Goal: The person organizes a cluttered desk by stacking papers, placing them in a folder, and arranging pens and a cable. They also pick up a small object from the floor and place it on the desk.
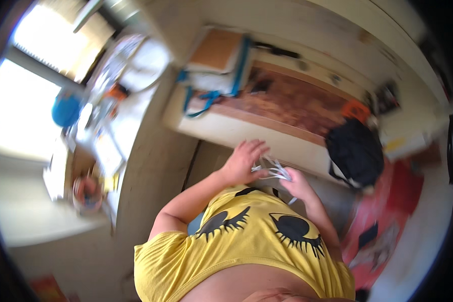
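A bundle of thin white cable hangs in loops in front of my yellow shirt. My right hand is closed round one end of the loops. At the other end is my left hand, its fingers stretched out and apart, the thumb beside the loops. Whether the cable touches the left palm is hidden. A short white length dangles below the right hand. Motion blurs the finer detail.
Ahead stands a shelf with a brown patterned top, bearing a stack of folders with a blue strap and a black bag. A cluttered white table is at left by the window. Red cloth lies at right.
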Tool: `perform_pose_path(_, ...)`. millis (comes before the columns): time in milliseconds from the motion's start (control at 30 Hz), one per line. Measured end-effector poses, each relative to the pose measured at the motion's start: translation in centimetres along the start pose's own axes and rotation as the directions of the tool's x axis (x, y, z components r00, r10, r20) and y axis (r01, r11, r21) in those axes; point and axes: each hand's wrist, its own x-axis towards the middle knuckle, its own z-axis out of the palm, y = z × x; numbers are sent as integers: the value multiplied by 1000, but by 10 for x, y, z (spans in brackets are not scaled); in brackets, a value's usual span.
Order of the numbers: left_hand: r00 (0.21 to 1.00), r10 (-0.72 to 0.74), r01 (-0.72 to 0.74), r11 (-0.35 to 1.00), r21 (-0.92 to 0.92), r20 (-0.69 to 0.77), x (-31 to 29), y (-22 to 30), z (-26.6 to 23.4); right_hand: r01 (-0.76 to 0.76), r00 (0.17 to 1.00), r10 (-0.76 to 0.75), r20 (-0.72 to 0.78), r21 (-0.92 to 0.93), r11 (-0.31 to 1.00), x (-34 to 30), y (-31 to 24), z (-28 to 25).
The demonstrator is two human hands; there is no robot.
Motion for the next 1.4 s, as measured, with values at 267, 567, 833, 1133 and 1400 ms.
perform_pose_path(267, 227, -428, 935, 346, 73, -875, -239, -123, -149, -120, 949, 117, 292, -8, 993, 77, -49, 57)
perform_pose_path(567, -220, -818, 969, -120, -216, -531, -346, -216, -225, -62, 905, 42, 423, 35, 997, 156, -97, 176)
perform_pose_path(833, -243, -824, 959, -125, -254, -511, -356, -232, -236, -106, 911, 89, 404, 19, 994, 178, -103, 211)
perform_pose_path(1133, -242, -769, 703, 282, -653, -592, -357, -257, -237, -116, 895, 94, 436, 24, 993, 183, -87, 199)
perform_pose_path(1400, 45, -277, 807, 576, -128, -960, -269, -128, -210, 19, 916, 39, 399, -140, 990, 154, -80, 143)
